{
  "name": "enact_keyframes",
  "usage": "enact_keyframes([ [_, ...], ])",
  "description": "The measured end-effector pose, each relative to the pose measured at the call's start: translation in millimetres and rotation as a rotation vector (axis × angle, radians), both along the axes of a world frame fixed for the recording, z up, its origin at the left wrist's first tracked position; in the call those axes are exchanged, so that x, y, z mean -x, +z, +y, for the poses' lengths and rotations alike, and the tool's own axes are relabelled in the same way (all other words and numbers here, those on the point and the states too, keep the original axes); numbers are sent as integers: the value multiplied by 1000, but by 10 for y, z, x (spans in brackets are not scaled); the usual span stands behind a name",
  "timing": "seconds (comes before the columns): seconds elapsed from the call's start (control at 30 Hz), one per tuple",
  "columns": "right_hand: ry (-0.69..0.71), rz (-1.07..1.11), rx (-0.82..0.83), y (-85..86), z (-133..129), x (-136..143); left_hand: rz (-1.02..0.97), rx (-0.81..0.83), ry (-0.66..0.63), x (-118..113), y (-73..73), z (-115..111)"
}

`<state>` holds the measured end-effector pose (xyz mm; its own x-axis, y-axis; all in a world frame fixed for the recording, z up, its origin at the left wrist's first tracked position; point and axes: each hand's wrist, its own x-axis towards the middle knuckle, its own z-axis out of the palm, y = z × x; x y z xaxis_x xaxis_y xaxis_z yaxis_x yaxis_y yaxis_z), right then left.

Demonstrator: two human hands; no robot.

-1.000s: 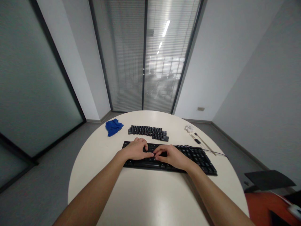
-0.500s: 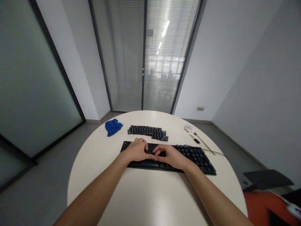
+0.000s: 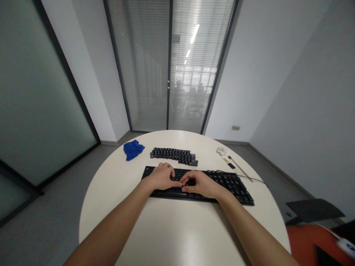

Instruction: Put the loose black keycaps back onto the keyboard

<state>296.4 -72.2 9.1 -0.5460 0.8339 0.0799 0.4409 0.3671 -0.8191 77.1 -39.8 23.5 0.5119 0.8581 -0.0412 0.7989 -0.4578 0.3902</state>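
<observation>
A black keyboard (image 3: 233, 184) lies across the table in front of me, with bare patches among its keys on the left and middle. My left hand (image 3: 162, 176) rests over its left half, fingers toward the far edge and thumb stretched right, apart from the index finger. Over the middle, my right hand (image 3: 201, 183) has its thumb and index finger bent together in a loose pinch close to the left thumb tip. Whatever is between those fingertips is too small to make out. Beyond the keyboard, several loose black keycaps (image 3: 173, 154) sit in rows.
At the far left of the round white table (image 3: 166, 229) lies a crumpled blue cloth (image 3: 133, 149). Thin brushes (image 3: 241, 169), a small black item (image 3: 231, 166) and a whitish clump (image 3: 222, 150) are at the right, near the keyboard's cable (image 3: 256, 180). An orange chair (image 3: 307, 244) stands lower right.
My right thumb tip has shifted slightly, leaving a little more space below the index finger. The left hand, keyboard and keycaps look the same; the view has drifted very slightly.
</observation>
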Motion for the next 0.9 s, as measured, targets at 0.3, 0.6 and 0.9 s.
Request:
enact_keyframes([
  [0.3,-75,-45,29,-29,1,56,22,-15,8,-16,-59,0],
  [0.6,-67,-53,-107,34,6,-24,25,-1,4,-19,-8,-30],
  [0.9,-355,-476,-557,3,309,-12,24,-5,-10,-24,3,-20],
])
